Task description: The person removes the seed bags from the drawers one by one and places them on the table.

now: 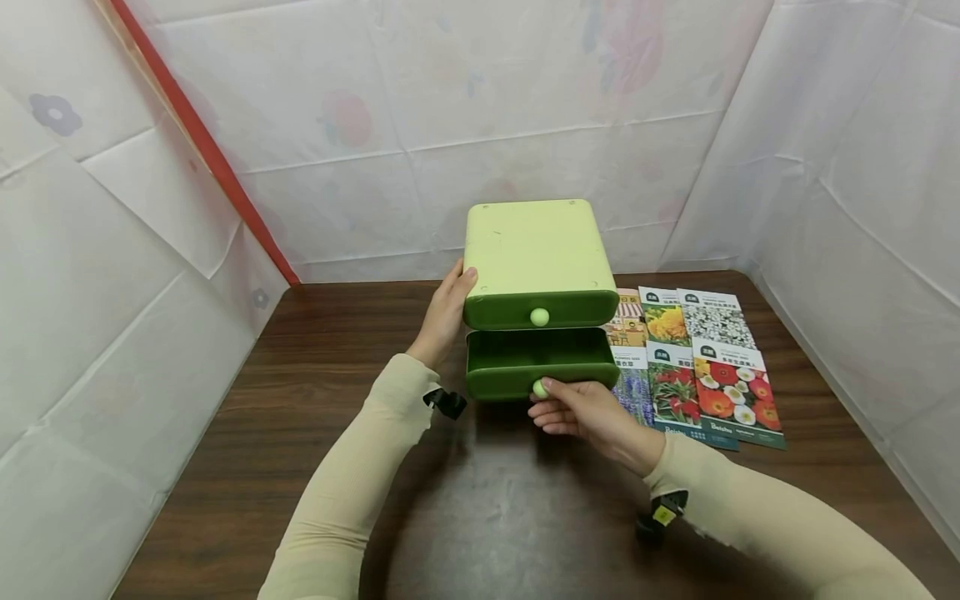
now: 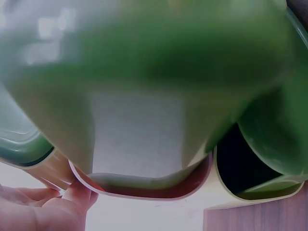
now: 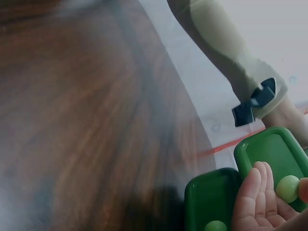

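Observation:
A small yellow-green cabinet (image 1: 536,246) with dark green drawers stands on the table. My left hand (image 1: 441,321) rests against its left side, thumb at the top edge and fingers fairly straight. The top drawer (image 1: 491,312) is closed. Below it, a drawer (image 1: 491,385) stands pulled out, its visible inside dark. My right hand (image 1: 592,417) pinches that drawer's round light-green knob (image 1: 541,388) between thumb and forefinger, other fingers loose. In the right wrist view another green drawer (image 3: 204,197) shows beside the pinched one; the head view hides it. The left wrist view shows it projecting too.
Several flower seed packets lie overlapping to the right of the cabinet, among them one with red poppies (image 1: 738,392) and one with white flowers (image 1: 716,321). The dark wooden table (image 1: 300,400) is bordered by white patterned sheeting (image 1: 300,100); a red strip (image 1: 202,142) runs down it.

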Motion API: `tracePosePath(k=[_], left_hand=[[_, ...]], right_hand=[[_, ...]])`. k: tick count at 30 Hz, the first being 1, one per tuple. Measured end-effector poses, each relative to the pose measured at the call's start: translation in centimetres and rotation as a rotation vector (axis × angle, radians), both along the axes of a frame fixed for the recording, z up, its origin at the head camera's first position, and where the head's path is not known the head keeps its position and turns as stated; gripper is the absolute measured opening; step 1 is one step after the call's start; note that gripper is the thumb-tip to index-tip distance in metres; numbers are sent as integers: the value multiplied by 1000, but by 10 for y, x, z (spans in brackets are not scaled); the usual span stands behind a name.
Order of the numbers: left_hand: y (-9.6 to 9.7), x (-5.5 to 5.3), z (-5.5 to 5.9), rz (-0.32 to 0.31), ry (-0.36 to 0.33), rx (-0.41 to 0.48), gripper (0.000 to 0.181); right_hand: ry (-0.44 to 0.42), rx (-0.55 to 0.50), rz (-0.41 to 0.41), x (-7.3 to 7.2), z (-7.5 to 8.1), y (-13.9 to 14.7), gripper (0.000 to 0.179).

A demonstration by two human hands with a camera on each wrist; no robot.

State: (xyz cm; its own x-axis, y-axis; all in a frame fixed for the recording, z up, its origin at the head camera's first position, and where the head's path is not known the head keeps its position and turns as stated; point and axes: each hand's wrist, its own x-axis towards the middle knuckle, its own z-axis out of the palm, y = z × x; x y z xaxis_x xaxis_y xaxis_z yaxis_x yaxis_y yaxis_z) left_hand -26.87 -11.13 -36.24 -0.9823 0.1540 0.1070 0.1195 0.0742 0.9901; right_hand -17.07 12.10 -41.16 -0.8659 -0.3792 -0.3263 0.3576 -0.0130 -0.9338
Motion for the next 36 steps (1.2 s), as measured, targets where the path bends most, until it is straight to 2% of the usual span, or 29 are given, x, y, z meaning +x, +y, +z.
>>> tracePosePath(k=[10,17,24,36], left_hand=[[1,-2,-1,1,8,-14,74],[0,-1,0,-7,-2,-30,75],[0,-1,2,-3,-6,-23,66],[1,-1,-1,26,-24,-20,73]], right_hand=[[21,16,-22,-29,1,-3,54],[14,17,-26,-44,2,-5,55],[15,7,-35,-49,1,-7,55],[117,66,-49,-51,-3,-9,56]])
